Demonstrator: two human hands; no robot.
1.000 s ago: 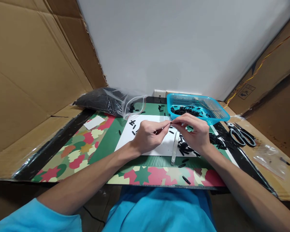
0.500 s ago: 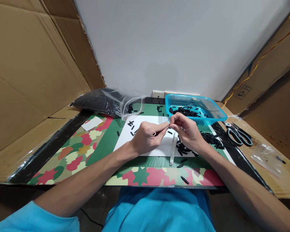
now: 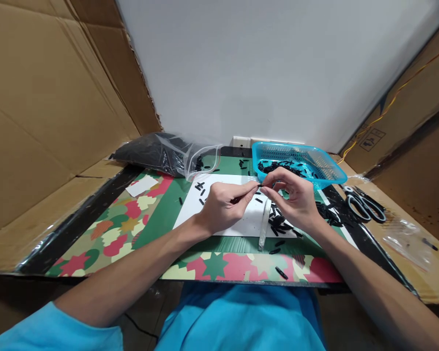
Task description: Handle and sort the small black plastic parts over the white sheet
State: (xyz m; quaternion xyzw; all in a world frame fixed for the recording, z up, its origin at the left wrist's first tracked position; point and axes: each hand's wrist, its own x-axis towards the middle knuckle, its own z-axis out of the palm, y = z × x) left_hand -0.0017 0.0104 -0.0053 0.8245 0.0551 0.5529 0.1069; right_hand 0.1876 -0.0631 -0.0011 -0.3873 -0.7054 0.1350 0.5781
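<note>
My left hand [image 3: 229, 204] and my right hand [image 3: 292, 197] meet fingertip to fingertip above a white sheet [image 3: 193, 210]. Between them is a small black piece [image 3: 260, 185], pinched by thumb and forefinger on each side; its exact kind is too small to make out. Below the right hand, a pile of short black pieces [image 3: 278, 223] lies on the sheet. A narrow whitish strip [image 3: 265, 229] stretches from the sheet toward the table's front. Several more black pieces [image 3: 202, 187] are scattered left of my left hand.
Behind my right hand stands a blue plastic basket [image 3: 331, 181] holding many black pieces. A clear zip bag [image 3: 157, 153] full of dark contents lies back left. Scissors [image 3: 364, 204] and a small clear bag [image 3: 406, 241] are at the right. Cardboard walls [image 3: 51, 87] flank the table.
My right hand has shifted slightly right and its fingers have spread a little, so more of the black piece shows between the fingertips. The view has moved slightly.
</note>
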